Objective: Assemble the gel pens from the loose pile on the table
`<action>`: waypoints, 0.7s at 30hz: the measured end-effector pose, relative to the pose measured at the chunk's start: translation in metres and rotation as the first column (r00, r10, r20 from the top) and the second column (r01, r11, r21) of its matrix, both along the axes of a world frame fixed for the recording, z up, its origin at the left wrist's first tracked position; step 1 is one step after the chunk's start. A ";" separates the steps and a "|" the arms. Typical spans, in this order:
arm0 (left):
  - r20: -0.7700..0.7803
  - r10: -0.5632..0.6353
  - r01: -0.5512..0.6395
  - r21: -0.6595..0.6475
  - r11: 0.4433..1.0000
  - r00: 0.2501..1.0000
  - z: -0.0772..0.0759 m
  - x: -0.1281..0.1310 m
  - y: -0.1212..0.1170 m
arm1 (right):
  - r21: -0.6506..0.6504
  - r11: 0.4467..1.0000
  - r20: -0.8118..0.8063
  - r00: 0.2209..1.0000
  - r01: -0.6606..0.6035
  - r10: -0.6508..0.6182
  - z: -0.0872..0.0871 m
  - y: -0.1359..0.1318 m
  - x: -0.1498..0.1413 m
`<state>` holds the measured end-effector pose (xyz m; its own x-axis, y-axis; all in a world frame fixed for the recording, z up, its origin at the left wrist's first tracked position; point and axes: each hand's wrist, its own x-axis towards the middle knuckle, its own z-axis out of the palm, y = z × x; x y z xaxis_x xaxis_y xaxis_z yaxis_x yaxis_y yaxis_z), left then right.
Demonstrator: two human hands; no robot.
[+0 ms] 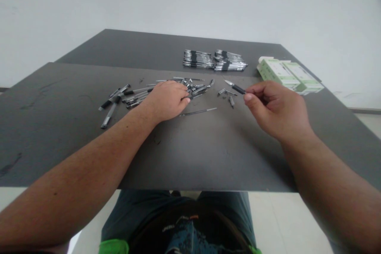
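My right hand (275, 107) pinches a pen barrel (238, 88) by its end, its black grip and pale pointed tip aimed up and left above the table. My left hand (168, 99) lies over a loose pile of pen parts (198, 89), fingers bent down among them and thumb a little apart. I make out no part held in it, though its palm side is hidden. Close below its fingertips a thin ink refill (199, 112) rests on the table. Several small pen caps (231, 101) lie between my two hands.
Pens with black grips (111, 109) lie left of my left hand. Towards the back are two stacks of clear pens, a left stack (197, 59) and a right stack (229, 61). Green and white boxes (287, 73) stand at the right. The dark table's (196, 166) front edge is near my lap.
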<state>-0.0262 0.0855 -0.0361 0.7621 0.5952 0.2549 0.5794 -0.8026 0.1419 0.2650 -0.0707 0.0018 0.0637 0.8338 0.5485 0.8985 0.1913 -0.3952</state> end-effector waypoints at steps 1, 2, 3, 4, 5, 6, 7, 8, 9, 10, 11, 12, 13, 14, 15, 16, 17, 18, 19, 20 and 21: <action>-0.013 -0.003 0.003 0.016 1.000 1.000 0.001 0.000 0.000 | 0.027 1.000 -0.015 1.000 0.013 -0.013 -0.001 0.000 0.000; -0.024 -0.002 0.003 0.031 1.000 1.000 0.001 0.000 0.001 | 0.051 0.999 -0.024 1.000 0.020 -0.019 -0.001 0.000 0.000; -0.030 0.003 -0.001 0.042 0.999 1.000 0.002 -0.001 0.001 | 0.067 0.998 -0.029 0.999 0.020 -0.018 -0.002 0.001 0.000; -0.030 0.008 -0.006 0.047 0.999 1.000 0.003 -0.001 0.001 | 0.073 0.997 -0.031 0.999 0.016 -0.014 -0.002 0.001 0.000; -0.028 0.011 -0.010 0.048 0.999 1.000 0.004 -0.002 0.001 | 0.069 0.998 -0.032 0.999 0.008 -0.006 -0.003 0.001 -0.001; -0.025 0.013 -0.012 0.048 0.999 1.000 0.004 -0.002 0.001 | 0.065 0.998 -0.034 0.999 -0.001 0.003 -0.003 0.001 -0.001; -0.023 0.014 -0.013 0.045 0.999 1.000 0.004 -0.003 0.001 | 0.060 0.998 -0.034 0.999 -0.008 0.010 -0.003 0.000 -0.001; -0.021 0.017 -0.016 0.043 0.999 1.000 0.004 -0.004 0.002 | 0.056 0.998 -0.033 0.999 -0.014 0.016 -0.002 0.000 -0.001; -0.023 0.019 -0.018 0.041 0.999 1.000 0.003 -0.004 0.002 | 0.054 0.998 -0.030 0.999 -0.017 0.018 -0.002 0.000 -0.002; -0.029 0.018 -0.016 0.039 0.999 0.999 0.002 -0.004 0.003 | 0.053 0.998 -0.027 0.999 -0.018 0.020 -0.002 0.000 -0.002; -0.039 0.012 -0.011 0.038 0.999 0.999 0.002 -0.004 0.003 | 0.053 0.998 -0.025 0.999 -0.018 0.019 -0.002 -0.001 -0.002; -0.049 0.000 0.002 0.038 0.999 0.999 0.000 -0.004 0.004 | 0.052 0.998 -0.025 1.000 -0.017 0.018 -0.001 -0.001 -0.002; -0.057 -0.015 0.017 0.040 0.999 0.998 -0.001 -0.004 0.005 | 0.051 0.999 -0.024 1.000 -0.017 0.018 -0.001 -0.001 -0.003; -0.061 -0.030 0.033 0.043 0.999 0.998 -0.002 -0.003 0.005 | 0.048 0.999 -0.024 1.000 -0.018 0.019 -0.001 -0.001 -0.003; -0.062 -0.043 0.046 0.046 0.998 0.997 -0.003 -0.003 0.006 | 0.046 0.999 -0.022 1.000 -0.020 0.021 -0.001 -0.001 -0.003; -0.059 -0.052 0.055 0.048 0.997 0.997 -0.003 -0.002 0.006 | 0.043 0.999 -0.019 1.000 -0.023 0.023 -0.001 -0.001 -0.004; -0.056 -0.057 0.060 0.049 0.997 0.997 -0.004 -0.001 0.006 | 0.042 0.999 -0.016 1.000 -0.026 0.026 0.000 -0.001 -0.004; -0.055 -0.061 0.064 0.048 0.997 0.997 -0.004 0.000 0.006 | 0.042 0.999 -0.014 0.999 -0.029 0.030 0.000 -0.001 -0.005; -0.055 -0.063 0.065 0.047 0.997 0.997 -0.005 0.000 0.006 | 0.041 0.999 -0.012 0.999 -0.032 0.032 0.000 -0.001 -0.005; -0.055 -0.062 0.065 0.047 0.997 0.997 -0.004 0.001 0.005 | 0.040 0.999 -0.011 0.999 -0.035 0.035 0.000 -0.002 -0.005; -0.058 -0.058 0.061 0.048 0.997 0.997 -0.004 0.001 0.005 | 0.039 0.999 -0.009 0.999 -0.037 0.037 0.001 -0.002 -0.005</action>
